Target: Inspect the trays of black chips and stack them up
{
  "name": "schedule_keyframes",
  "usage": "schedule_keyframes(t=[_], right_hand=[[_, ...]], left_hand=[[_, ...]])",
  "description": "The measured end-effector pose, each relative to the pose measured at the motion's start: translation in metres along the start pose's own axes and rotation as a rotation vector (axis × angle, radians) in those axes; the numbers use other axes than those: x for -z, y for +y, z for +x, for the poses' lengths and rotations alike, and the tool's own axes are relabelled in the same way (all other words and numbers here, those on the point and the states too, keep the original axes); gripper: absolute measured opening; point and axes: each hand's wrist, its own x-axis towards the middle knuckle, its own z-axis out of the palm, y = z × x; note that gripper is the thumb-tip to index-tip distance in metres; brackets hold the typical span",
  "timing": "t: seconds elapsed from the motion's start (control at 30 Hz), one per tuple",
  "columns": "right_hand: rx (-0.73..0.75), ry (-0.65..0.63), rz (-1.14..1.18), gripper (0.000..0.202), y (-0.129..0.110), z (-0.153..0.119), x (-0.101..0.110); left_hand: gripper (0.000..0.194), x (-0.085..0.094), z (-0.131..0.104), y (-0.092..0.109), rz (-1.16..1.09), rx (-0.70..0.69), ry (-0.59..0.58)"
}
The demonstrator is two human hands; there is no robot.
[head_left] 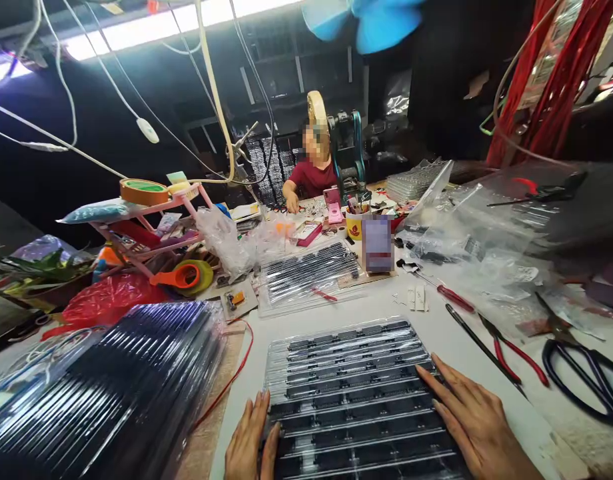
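A clear plastic tray (356,393) with rows of black parts lies on the white table in front of me. My left hand (251,437) rests along its left edge, thumb on the near left side and fingers pointing away. On the right edge lies my right hand (471,413), its fingers stretched out and somewhat apart over the rim. Neither hand is wrapped round anything. Beyond this tray is another clear tray (311,273) of black strips, with a small red tool (325,295) on it.
Stacked trays (101,393) fill the left. Right of my tray are black tweezers (481,343), red-handled pliers (516,353), a screwdriver (455,298) and scissors (581,373). A phone (378,243) stands behind, near a yellow cup (354,227). Across the table sits a person (314,177).
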Motion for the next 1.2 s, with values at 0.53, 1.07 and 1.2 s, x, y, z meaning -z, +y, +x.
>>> schedule_keyframes(t=[0.53,1.07,1.2], right_hand=[[-0.387,0.169,0.666,0.041,-0.004,0.028,0.046],[-0.394,-0.065,0.55,0.03,0.01,0.006,0.02],[-0.419,-0.076,0.562,0.029,0.01,0.007,0.024]], left_hand=[[0.065,0.077,0.033,0.124,-0.746,0.355,0.378],[0.056,0.129,0.063,0.152,-0.962,0.468,0.525],[0.066,0.132,0.068,0.135,-1.102,0.534,0.461]])
